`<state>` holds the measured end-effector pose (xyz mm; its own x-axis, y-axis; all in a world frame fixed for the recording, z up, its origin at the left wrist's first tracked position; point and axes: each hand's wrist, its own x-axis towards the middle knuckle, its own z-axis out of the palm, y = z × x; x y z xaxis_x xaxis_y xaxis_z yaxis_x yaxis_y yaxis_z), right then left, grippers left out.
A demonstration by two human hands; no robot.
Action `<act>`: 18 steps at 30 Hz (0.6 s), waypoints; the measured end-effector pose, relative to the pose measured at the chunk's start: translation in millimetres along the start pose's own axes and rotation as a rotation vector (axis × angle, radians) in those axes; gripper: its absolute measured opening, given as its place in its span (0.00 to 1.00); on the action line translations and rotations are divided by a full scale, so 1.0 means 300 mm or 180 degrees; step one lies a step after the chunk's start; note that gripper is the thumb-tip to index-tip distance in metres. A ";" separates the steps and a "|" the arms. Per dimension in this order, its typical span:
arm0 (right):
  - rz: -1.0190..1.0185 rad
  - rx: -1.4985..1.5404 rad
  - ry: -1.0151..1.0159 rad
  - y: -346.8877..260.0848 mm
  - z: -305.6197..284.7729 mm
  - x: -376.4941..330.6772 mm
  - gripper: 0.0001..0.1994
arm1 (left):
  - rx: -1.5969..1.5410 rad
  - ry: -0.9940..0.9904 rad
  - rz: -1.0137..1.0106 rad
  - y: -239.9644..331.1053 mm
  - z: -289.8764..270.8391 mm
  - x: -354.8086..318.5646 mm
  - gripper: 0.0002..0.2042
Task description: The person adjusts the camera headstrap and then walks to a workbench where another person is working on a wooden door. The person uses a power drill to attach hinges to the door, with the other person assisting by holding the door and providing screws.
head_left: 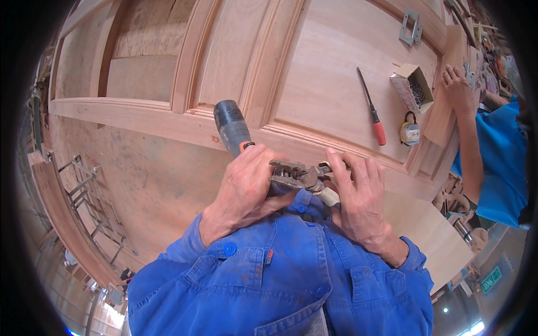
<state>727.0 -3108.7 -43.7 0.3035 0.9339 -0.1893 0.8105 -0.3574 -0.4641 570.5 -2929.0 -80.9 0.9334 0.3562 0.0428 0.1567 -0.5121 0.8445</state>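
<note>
My left hand (246, 185) is closed around a power drill (231, 127) with a dark grey body and an orange trigger, its end pointing up and away over a large wooden door (330, 73). My right hand (358, 193) grips worn metal pliers (297, 175) with pale handles. The pliers lie crosswise between the two hands, and their jaws reach my left hand's fingers. Both hands are close together in front of my blue work jacket (280, 280), just over the door's lower rail.
On the door panel lie a screwdriver with a red handle (372, 112), an open cardboard box of screws (413, 87), a tape measure (410, 133) and a metal bracket (411, 27). Another person in a blue shirt (499, 162) rests a hand (457, 84) on the door's right edge. Metal clamps (89, 185) lie at the left.
</note>
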 end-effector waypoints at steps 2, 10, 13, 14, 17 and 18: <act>0.0012 -0.0108 0.0074 0.004 -0.002 0.017 0.35 | -0.0046 0.0004 -0.0051 -0.001 0.000 0.001 0.21; 0.0196 0.1017 -0.0504 0.030 0.011 0.007 0.32 | -0.0520 0.0032 -0.0269 0.008 0.020 -0.032 0.17; 0.0291 0.0994 -0.0669 0.021 0.005 -0.003 0.31 | -0.0553 -0.0121 -0.0507 0.023 0.021 -0.020 0.16; 0.0313 0.0986 -0.0666 0.017 0.002 -0.004 0.30 | -0.0515 -0.0062 -0.0534 0.025 0.029 -0.018 0.15; 0.0264 0.1069 -0.0828 0.037 -0.018 0.008 0.29 | -0.0465 0.0064 -0.0606 0.026 0.051 -0.018 0.14; 0.0295 0.1010 -0.0922 0.039 -0.026 0.006 0.29 | -0.0470 0.0048 -0.0637 0.028 0.055 -0.024 0.14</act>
<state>741.0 -3111.2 -42.6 0.1779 0.8717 -0.4565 0.5788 -0.4679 -0.6679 570.4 -2948.8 -82.9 0.8835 0.4511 -0.1261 0.2880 -0.3109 0.9057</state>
